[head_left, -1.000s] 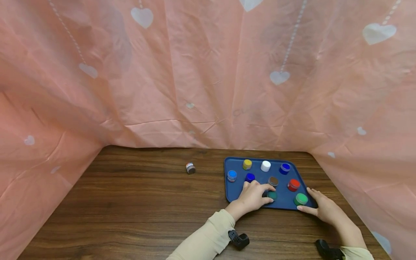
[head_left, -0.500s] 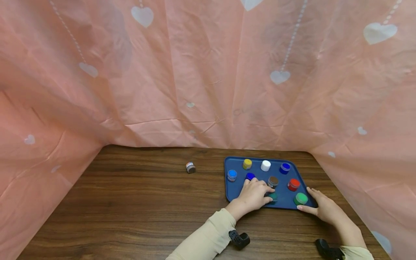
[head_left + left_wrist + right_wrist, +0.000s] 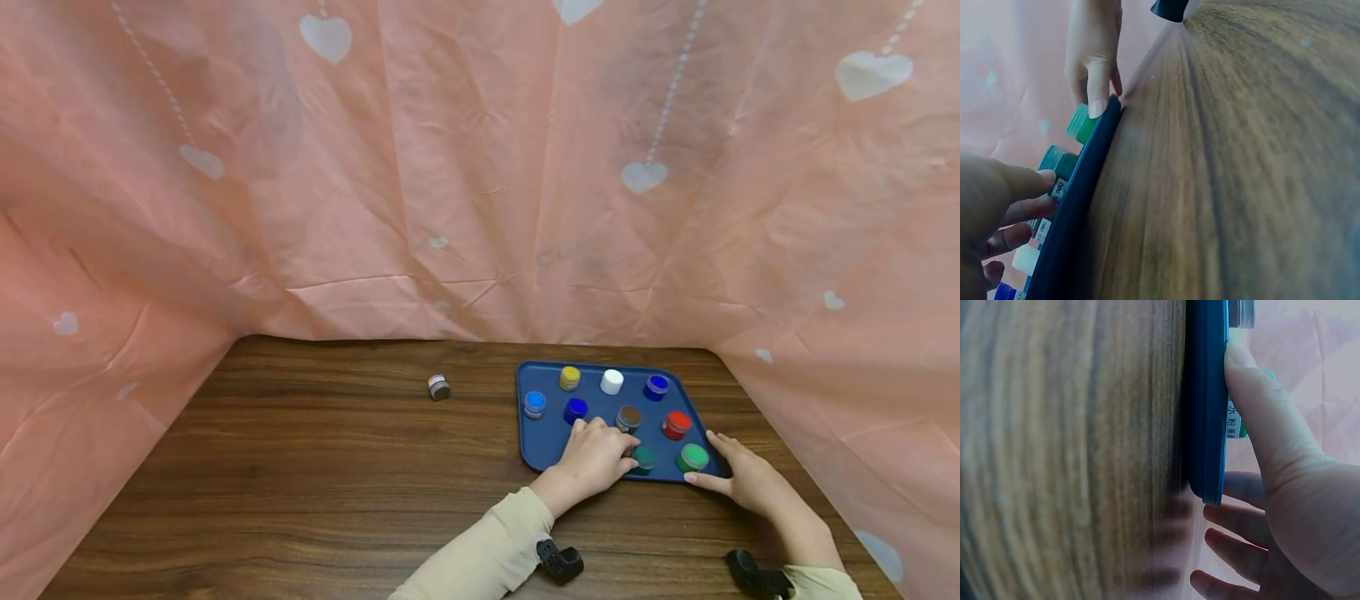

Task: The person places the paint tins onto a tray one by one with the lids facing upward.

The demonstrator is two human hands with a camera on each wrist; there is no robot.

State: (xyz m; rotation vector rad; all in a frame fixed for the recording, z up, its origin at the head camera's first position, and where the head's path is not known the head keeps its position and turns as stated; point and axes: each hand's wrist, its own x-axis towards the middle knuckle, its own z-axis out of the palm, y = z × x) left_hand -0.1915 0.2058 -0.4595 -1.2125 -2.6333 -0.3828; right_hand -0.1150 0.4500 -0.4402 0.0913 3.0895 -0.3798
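My left hand (image 3: 591,458) reaches over the front of a blue tray (image 3: 542,446), its thumb and index fingertips against the left side of a dark green paint jar (image 3: 643,460). In the left wrist view the thumb overlaps that jar's (image 3: 1063,161) label, and the other fingers lie bent behind. At the tray's front right corner rests my right hand (image 3: 750,479), thumb along the front rim and extended fingers by the right side. A light green jar (image 3: 692,457) stands just inside that corner. Behind the left fingertips is a brown jar (image 3: 628,419).
More jars stand on the tray: red (image 3: 677,425), white (image 3: 612,382), yellow (image 3: 570,378), light blue (image 3: 535,405) and two dark blue ones (image 3: 656,387). A brownish jar (image 3: 439,387) lies tilted on the wooden table (image 3: 315,467). Pink curtains (image 3: 480,208) enclose the table.
The dark green jar has slid a little to the right along the tray's front, with my left hand following. One dark blue jar now shows more fully. My right hand has stayed put.
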